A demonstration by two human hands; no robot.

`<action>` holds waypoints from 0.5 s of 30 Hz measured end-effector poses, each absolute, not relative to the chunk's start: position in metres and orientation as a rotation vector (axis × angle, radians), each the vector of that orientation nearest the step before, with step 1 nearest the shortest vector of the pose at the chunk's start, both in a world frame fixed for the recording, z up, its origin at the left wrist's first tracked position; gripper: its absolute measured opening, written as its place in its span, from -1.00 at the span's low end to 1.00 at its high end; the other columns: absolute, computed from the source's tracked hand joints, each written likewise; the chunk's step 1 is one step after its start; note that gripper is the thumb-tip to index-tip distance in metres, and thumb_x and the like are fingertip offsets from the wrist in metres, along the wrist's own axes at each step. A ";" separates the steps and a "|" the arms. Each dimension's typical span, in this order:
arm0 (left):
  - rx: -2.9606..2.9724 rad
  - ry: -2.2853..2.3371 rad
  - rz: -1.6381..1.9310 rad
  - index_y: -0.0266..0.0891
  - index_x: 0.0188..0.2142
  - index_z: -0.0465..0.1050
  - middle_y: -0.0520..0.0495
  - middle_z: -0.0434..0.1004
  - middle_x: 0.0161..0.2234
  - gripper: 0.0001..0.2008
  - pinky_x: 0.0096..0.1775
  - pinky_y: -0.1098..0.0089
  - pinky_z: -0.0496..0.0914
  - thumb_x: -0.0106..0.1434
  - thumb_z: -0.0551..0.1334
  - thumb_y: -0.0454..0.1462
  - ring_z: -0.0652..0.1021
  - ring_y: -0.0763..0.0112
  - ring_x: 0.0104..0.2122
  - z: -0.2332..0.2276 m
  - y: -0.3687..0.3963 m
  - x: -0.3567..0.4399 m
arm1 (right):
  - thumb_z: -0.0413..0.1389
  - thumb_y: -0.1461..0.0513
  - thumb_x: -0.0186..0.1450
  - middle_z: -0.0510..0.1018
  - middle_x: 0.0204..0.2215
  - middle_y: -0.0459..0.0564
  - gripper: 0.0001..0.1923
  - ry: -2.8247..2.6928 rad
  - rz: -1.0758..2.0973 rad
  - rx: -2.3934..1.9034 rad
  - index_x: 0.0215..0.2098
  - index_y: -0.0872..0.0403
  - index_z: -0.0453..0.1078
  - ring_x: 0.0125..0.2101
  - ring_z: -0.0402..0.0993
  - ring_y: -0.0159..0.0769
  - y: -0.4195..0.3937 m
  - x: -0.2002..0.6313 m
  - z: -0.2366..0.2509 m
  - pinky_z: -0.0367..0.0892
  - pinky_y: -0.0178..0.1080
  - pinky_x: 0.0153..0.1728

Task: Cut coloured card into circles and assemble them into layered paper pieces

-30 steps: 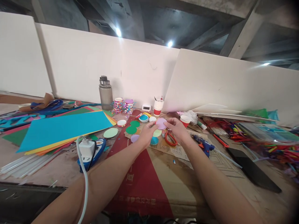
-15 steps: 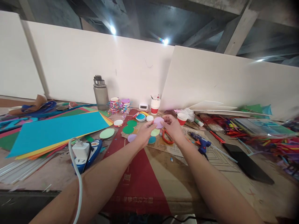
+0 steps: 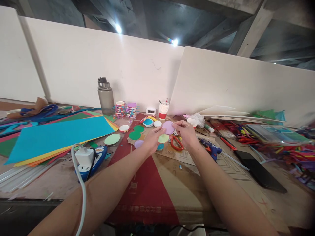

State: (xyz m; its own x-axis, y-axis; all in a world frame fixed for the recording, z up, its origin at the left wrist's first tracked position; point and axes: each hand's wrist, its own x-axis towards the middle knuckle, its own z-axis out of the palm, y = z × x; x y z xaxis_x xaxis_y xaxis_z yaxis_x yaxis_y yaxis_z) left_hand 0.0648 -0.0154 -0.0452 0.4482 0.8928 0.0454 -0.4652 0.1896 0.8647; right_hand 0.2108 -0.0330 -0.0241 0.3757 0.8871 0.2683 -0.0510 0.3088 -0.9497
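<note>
A lilac paper disc is pinched between both hands above the middle of the counter: the left hand fingers are closed on its left edge, the right hand fingers on its right, near orange scissors
</note>
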 end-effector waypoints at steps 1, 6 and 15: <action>0.957 0.547 1.019 -0.35 -0.17 0.57 -0.19 0.64 -0.26 -0.60 -0.44 0.43 0.42 0.02 0.46 -0.19 0.59 0.38 -0.46 -0.046 -0.015 0.064 | 0.39 0.09 -0.16 0.36 -0.66 -0.20 -0.67 -0.949 0.823 -1.040 -0.55 0.10 0.42 -0.63 0.12 -0.51 -0.033 0.211 -0.023 0.05 -0.33 -0.59; 0.899 0.607 1.020 -0.29 -0.24 0.55 -0.15 0.64 -0.29 -0.69 -0.47 0.43 0.38 0.04 0.46 -0.19 0.60 0.34 -0.43 -0.045 -0.013 0.063 | 0.31 0.09 0.02 0.33 -0.66 -0.20 -0.75 -1.019 0.724 -0.948 -0.47 0.06 0.42 -0.63 0.18 -0.45 -0.035 0.212 -0.020 0.08 -0.32 -0.59; 0.771 0.530 1.139 -0.27 -0.37 0.49 0.02 0.54 -0.44 -0.74 -0.45 0.43 0.38 -0.09 0.45 -0.31 0.52 0.45 -0.47 -0.037 -0.014 0.062 | 0.15 0.29 0.25 0.47 -0.32 0.02 -0.93 -1.682 -0.087 -1.042 -0.39 0.03 0.46 -0.24 0.43 -0.20 -0.041 0.200 -0.033 0.37 -0.13 -0.20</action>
